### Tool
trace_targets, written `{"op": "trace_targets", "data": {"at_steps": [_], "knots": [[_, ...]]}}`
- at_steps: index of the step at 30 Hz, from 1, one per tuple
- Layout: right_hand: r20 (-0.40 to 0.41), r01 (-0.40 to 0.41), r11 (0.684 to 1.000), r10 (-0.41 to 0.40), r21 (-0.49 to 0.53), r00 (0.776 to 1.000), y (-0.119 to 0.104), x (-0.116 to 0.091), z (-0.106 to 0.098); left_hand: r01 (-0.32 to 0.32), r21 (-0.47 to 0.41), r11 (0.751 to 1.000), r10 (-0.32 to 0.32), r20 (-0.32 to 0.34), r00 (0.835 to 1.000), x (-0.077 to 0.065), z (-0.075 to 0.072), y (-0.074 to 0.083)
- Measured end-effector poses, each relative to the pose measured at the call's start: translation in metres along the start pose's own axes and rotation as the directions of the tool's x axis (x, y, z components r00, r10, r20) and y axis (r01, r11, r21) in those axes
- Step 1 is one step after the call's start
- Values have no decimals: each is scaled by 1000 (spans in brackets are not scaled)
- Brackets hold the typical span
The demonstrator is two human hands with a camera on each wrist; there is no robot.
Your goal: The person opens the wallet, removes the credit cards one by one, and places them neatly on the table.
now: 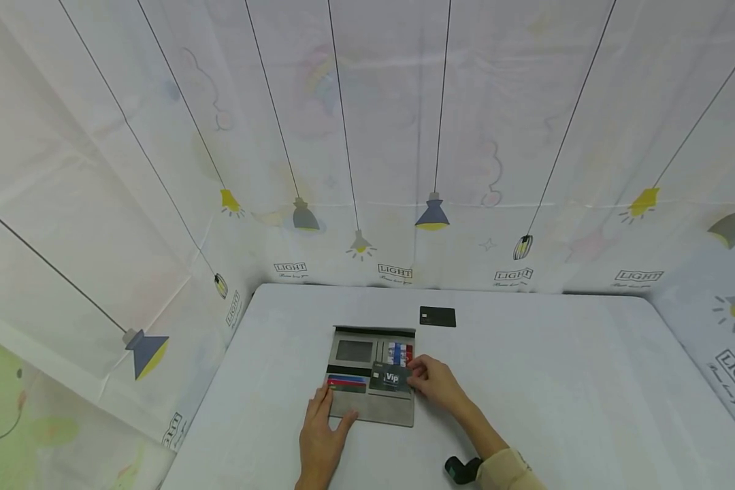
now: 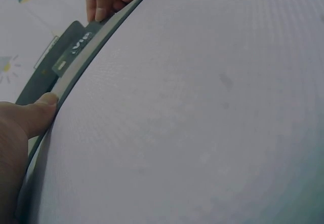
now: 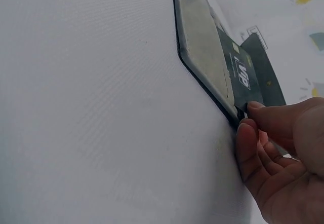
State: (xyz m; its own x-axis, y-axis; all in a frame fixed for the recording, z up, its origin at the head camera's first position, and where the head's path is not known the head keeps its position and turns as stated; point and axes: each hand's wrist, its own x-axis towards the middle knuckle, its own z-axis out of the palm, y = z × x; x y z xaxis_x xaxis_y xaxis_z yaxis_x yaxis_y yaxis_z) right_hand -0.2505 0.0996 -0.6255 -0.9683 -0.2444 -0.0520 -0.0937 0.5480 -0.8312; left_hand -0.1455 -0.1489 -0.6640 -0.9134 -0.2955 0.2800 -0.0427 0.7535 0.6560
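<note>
Gray wallet (image 1: 387,411), apparently part-filled: left hand (image 1: 322,431) rests spread on it, right hand (image 1: 438,386) pinches seemingly half-seated Vip card (image 1: 387,378), black card (image 1: 438,317) lies outside near far edge of counter (image 1: 563,381).

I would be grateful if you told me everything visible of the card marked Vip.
The Vip card is dark, with white lettering and a small pale chip near its left edge; it looks like plastic. It lies on the right side of the open grey wallet, and the right hand pinches its right edge. How deep it sits is unclear.
</note>
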Motion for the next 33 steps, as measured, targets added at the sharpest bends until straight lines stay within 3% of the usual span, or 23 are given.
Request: {"op": "trace_targets", "data": {"at_steps": [11, 18, 33], "knots": [[9, 19, 998, -19, 55, 1000, 0, 0, 1, -10, -1, 1000, 10, -9, 1000, 0, -1, 0], [-33, 16, 996, -13, 83, 999, -1, -2, 3, 1, -1, 1000, -1, 1, 1000, 0, -1, 0], [-127, -64, 978, 91, 200, 988, 2, 0, -3, -21, 9, 1000, 21, -15, 1000, -1, 0, -2]]}}
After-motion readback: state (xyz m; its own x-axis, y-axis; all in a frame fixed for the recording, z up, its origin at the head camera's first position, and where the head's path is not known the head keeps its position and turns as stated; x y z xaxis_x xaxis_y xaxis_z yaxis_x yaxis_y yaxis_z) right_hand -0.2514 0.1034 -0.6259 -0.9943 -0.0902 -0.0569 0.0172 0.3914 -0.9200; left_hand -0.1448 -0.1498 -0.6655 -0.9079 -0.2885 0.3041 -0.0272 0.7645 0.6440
